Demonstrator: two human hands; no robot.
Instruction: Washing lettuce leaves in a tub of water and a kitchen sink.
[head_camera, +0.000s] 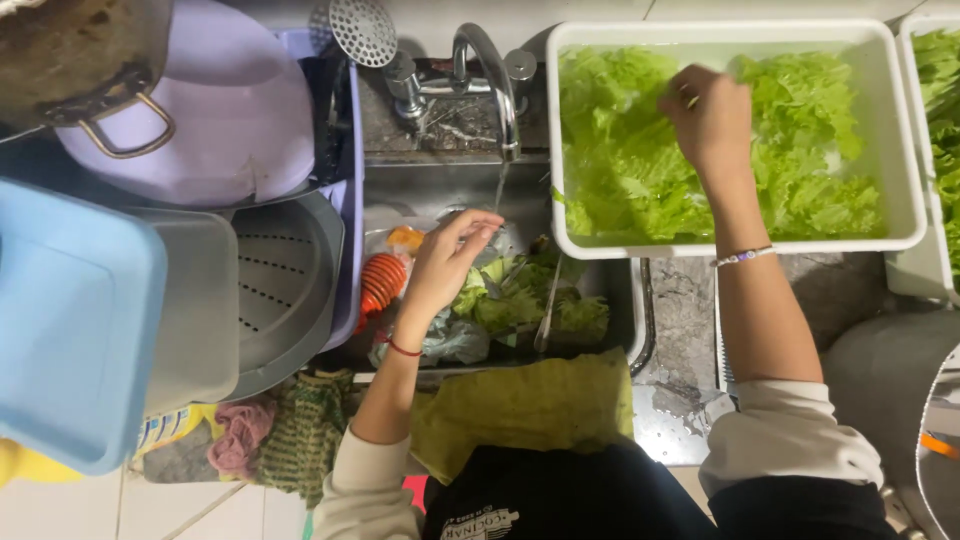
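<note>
My left hand (445, 262) hovers over the sink (420, 190), fingers pinched under the thin stream of water from the chrome tap (490, 70); what it pinches is too small to tell. Lettuce scraps (520, 295) lie in the sink below it. My right hand (712, 118) reaches into a white rectangular tub (735, 245) full of green lettuce leaves (620, 160) and rests on the leaves, fingers curled on them.
An orange ribbed object (381, 282) sits at the sink's left. A grey perforated tray (285, 290), lilac basin (230, 110), metal pot (70, 50) and blue bin (65, 320) stack at left. A yellow-green cloth (530, 405) drapes the front edge. Another lettuce tub (935, 120) stands at right.
</note>
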